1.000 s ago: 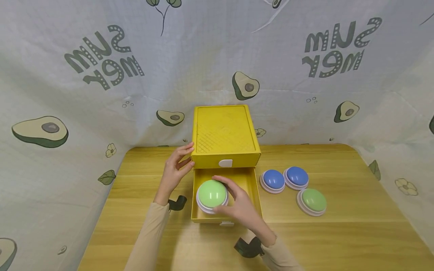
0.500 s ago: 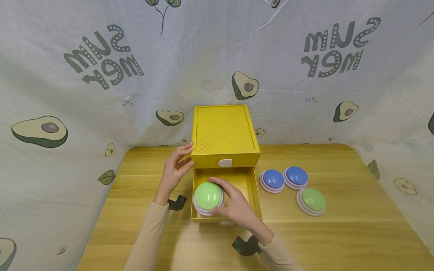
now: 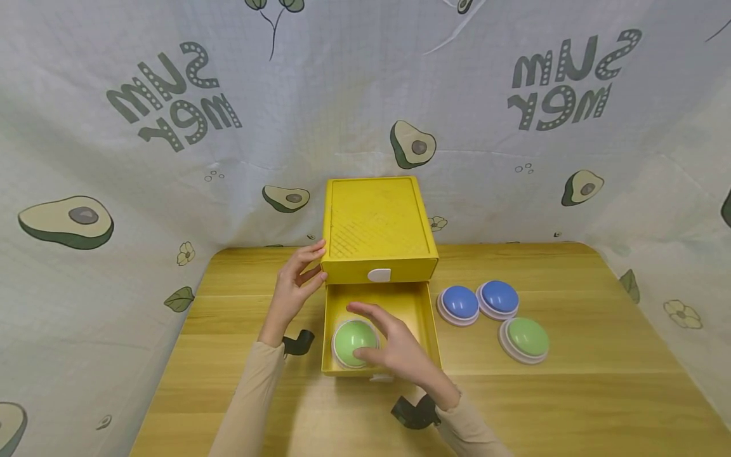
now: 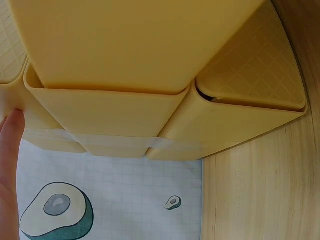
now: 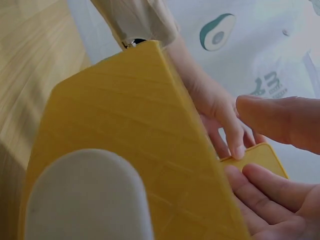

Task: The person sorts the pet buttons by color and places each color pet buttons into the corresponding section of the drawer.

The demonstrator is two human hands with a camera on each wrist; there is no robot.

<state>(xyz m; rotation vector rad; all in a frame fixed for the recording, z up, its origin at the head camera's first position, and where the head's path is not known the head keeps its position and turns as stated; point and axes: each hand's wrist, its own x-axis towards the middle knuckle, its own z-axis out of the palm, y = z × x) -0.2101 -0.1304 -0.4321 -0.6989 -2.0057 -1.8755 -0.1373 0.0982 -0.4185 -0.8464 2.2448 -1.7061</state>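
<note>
R fingers [image 3: 378,314] nr btn [image 3: 347,343], bkwd "SUMMER" [image 3: 581,74]

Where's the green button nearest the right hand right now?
In the head view, the green button is in the front left corner of the open yellow drawer, with the right hand partly covering its lower right side.

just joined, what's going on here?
A person has their left hand against the side of a yellow drawer box, lower drawer pulled open. The right hand is over that drawer, fingers spread around a green dome lying inside; can't tell if the thumb touches it. Two blue domes and another green one sit on the table to the right.
</note>
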